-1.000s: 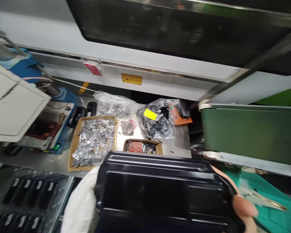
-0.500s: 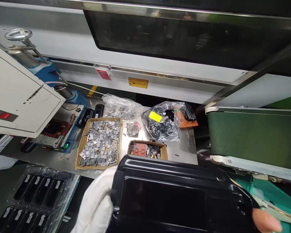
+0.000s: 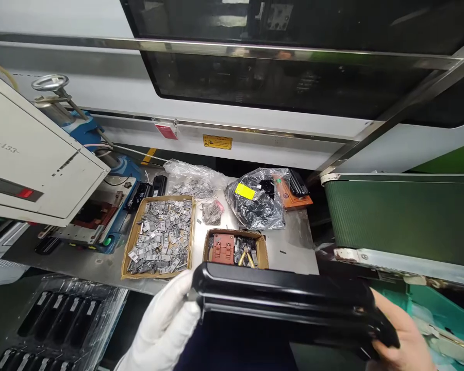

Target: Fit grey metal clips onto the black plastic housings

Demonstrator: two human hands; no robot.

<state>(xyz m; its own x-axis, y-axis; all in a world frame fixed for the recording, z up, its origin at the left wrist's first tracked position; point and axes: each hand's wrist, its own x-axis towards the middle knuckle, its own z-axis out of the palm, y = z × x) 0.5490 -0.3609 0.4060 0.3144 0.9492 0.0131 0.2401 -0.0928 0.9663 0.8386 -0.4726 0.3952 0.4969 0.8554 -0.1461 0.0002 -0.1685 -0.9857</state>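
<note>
A glossy black plastic housing (image 3: 286, 299) fills the lower middle of the head view, held up close to the camera. My left hand (image 3: 166, 319), in a white glove, grips its left end with the fingers closed on the edge. At the right end my bare right hand (image 3: 406, 330) is closed around the corner. Behind the housing, on a metal table (image 3: 297, 237), stands a cardboard box (image 3: 195, 232) of small grey clips. Nearer the housing a smaller box (image 3: 266, 252) holds a reddish-brown block (image 3: 223, 248), yellow-handled pliers (image 3: 247, 257) and dark small parts.
A blue press (image 3: 119, 159) with a handwheel and a pale control box (image 3: 42, 154) stand at left. Lower left, a plastic tray (image 3: 112, 309) carries several black parts. A bag of black parts (image 3: 255, 206) lies at the back. A green conveyor belt (image 3: 402, 211) runs at right.
The housing has tilted, so its ridged long edge now faces me more and its broad face less. More of my right hand shows. The camera's view has shifted slightly upward.
</note>
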